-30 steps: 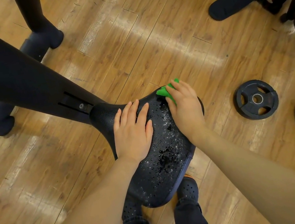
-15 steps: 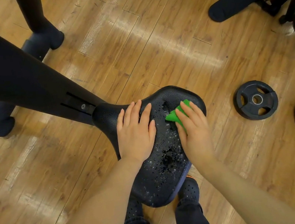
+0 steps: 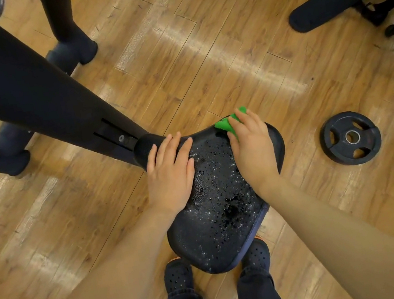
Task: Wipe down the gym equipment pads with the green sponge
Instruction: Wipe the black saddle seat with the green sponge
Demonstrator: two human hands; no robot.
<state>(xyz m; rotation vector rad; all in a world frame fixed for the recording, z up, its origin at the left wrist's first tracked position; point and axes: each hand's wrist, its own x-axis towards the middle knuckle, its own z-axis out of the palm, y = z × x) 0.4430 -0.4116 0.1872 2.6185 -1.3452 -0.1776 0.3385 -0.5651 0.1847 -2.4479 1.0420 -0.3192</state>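
A black padded seat (image 3: 222,213) on a dark machine arm fills the middle of the head view, speckled with water drops. My left hand (image 3: 171,172) lies flat on the pad's left side, fingers straight and together. My right hand (image 3: 253,147) presses the green sponge (image 3: 225,123) onto the pad's far right edge; straight fingers cover most of the sponge, and only its far corner shows.
The machine's thick black arm (image 3: 26,99) runs from the upper left to the seat, with rubber feet (image 3: 75,52) on the wooden floor. A black weight plate (image 3: 350,138) lies to the right. Dark equipment legs (image 3: 338,0) stand at the upper right. My shoes (image 3: 178,275) are under the seat.
My right hand slid the sponge back toward me across the pad, then pushed it out again to the far edge. My left hand stayed pressed in place.
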